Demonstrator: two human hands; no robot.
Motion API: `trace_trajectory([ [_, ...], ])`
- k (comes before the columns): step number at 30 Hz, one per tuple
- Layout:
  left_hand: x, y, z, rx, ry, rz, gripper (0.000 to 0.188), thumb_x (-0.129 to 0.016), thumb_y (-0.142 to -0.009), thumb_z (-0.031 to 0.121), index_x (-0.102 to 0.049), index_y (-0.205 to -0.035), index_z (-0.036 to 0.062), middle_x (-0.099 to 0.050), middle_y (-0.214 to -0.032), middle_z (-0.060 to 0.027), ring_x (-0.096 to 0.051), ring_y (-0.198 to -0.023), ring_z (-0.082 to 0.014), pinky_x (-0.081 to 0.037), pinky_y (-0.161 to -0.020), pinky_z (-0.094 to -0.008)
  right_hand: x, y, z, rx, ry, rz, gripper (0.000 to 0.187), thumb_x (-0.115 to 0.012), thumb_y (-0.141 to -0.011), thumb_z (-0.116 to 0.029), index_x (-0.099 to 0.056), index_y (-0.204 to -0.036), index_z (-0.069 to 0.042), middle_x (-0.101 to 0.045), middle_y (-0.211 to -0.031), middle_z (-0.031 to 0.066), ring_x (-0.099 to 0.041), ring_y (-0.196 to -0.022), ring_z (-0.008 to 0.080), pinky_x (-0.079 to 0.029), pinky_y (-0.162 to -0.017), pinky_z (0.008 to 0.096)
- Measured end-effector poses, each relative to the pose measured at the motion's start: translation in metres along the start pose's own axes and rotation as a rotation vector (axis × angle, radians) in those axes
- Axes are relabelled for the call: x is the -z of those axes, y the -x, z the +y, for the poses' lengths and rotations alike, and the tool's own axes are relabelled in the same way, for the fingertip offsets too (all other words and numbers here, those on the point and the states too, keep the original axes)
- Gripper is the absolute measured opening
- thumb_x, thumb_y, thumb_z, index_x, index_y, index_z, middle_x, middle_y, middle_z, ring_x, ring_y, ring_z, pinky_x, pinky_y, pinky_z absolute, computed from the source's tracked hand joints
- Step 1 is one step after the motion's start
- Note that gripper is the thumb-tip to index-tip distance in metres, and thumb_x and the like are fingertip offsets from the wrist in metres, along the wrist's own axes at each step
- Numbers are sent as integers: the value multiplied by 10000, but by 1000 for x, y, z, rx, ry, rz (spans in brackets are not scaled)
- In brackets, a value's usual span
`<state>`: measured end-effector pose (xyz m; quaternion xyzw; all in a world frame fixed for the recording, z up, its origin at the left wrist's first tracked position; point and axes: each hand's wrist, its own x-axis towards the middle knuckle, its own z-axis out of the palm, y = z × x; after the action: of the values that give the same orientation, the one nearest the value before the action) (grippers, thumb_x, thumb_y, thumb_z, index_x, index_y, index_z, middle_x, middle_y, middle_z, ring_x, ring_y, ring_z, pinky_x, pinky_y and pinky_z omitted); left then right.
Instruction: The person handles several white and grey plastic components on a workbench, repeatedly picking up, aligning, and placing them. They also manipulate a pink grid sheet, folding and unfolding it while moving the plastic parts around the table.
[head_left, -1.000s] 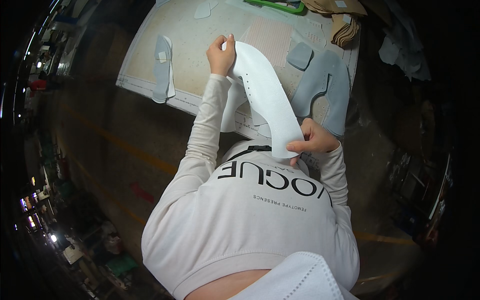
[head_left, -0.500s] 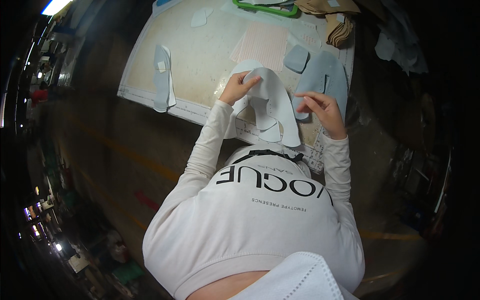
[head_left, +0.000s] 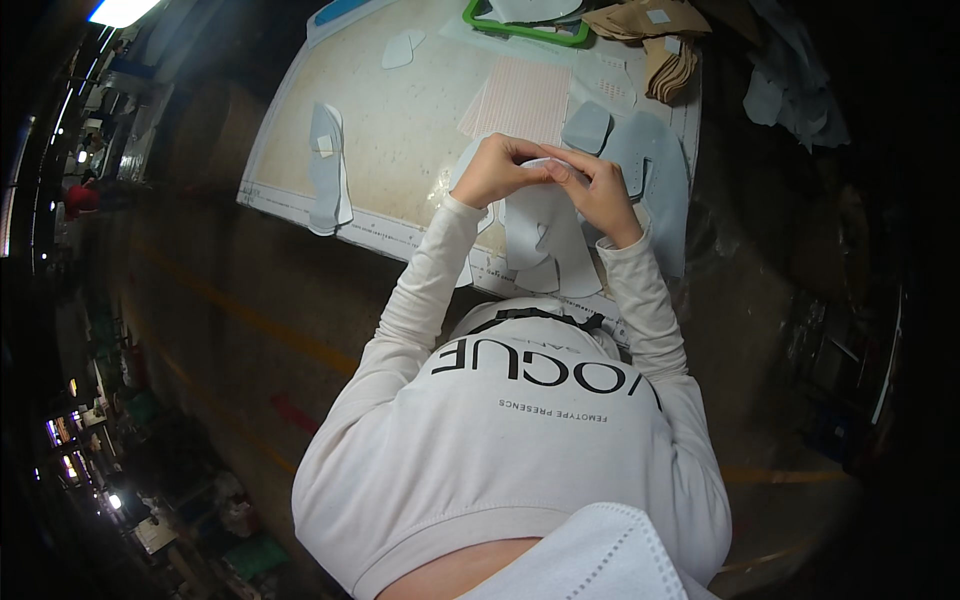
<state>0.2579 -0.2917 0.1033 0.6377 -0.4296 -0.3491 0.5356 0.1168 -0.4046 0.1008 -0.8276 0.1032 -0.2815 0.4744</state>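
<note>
A white shoe-upper piece (head_left: 570, 240), curved with long legs, hangs toward me at the near edge of the table (head_left: 385, 120). My left hand (head_left: 495, 173) is closed on its top edge, thumb against the piece. Beside it, my right hand (head_left: 607, 200) pinches the same edge, and the fingertips of both hands meet there. Part of the top edge is hidden by the fingers. Another white piece (head_left: 467, 160) lies partly under my left hand. To the right are a grey-blue upper piece (head_left: 665, 165) with a slot and a small rounded grey piece (head_left: 587, 128).
Pink striped sheets (head_left: 527, 88) lie beyond my hands. At the back are a green-rimmed tray (head_left: 570, 40) and a stack of brown pieces (head_left: 672, 70). Narrow grey pieces (head_left: 324, 178) lie at the left edge, with small white pieces (head_left: 402, 50) farther back.
My right hand has moved left and up from beside the piece and now grips its top edge by my left hand. The folded-over top has shifted between the fingers.
</note>
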Motion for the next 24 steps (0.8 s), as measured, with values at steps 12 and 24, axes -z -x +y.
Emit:
trace_trajectory([
  [12, -4, -3, -21, 160, 131, -2, 271, -766, -787, 211, -711, -994, 44, -686, -862, -30, -583, -731, -67, -460, -691, -208, -1, 8, 14, 16, 48, 120, 272, -588, -919, -223, -673, -1078, -20, -671, -1046, 119, -645, -913, 203, -500, -771, 292],
  [24, -16, 3, -12, 132, 54, -90, 292, -809, -738, 217, -728, -937, 20, -674, -760, -8, -545, -664, -49, -452, -615, -216, 1, 12, 8, 36, 185, 153, 210, -636, -875, -237, -705, -844, -41, -660, -700, 105, -632, -570, 247, -475, -535, 306],
])
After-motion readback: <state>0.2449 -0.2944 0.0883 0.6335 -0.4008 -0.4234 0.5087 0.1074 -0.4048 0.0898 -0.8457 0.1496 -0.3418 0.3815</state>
